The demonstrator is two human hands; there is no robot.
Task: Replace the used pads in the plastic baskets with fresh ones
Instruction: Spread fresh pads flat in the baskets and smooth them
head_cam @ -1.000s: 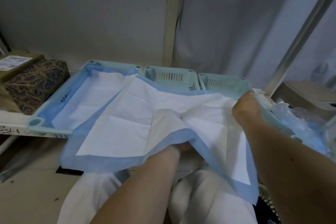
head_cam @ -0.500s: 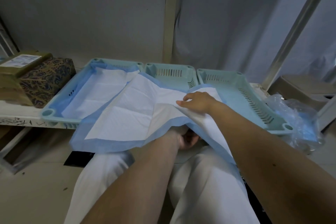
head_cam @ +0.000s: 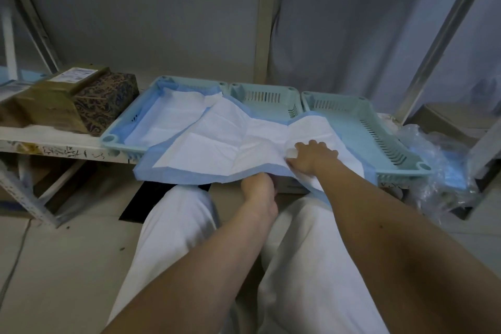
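**Fresh pad held over three baskets on a shelf**

Three pale green plastic baskets are set side by side on a white shelf (head_cam: 54, 141). The left basket (head_cam: 113, 136) is lined with a blue-edged white pad (head_cam: 162, 122) that lies flat inside it. The middle basket (head_cam: 267, 99) is largely covered at its near part by a second pad (head_cam: 217, 144), which is spread loosely and creased, one corner overlapping the left basket and the near blue border hanging past the shelf's front edge. The right basket (head_cam: 379, 141) is shown with its slotted walls bare; only its near left part is overlapped by the same pad.

The right hand (head_cam: 311, 157) is laid on top of the loose pad near its front edge, the fingers curled and a fold of the white sheet pinched in the grip. The left hand (head_cam: 259, 184) is placed just under the pad's blue front border; its fingers are hidden by the sheet, so its grip cannot be told.

A brown package (head_cam: 48, 100) with a white label and a dark patterned box (head_cam: 105, 100) are kept on the shelf to the left of the baskets. A crumpled clear plastic bag (head_cam: 444, 165) is seen to the right. White trousers (head_cam: 179, 225) are visible below the arms
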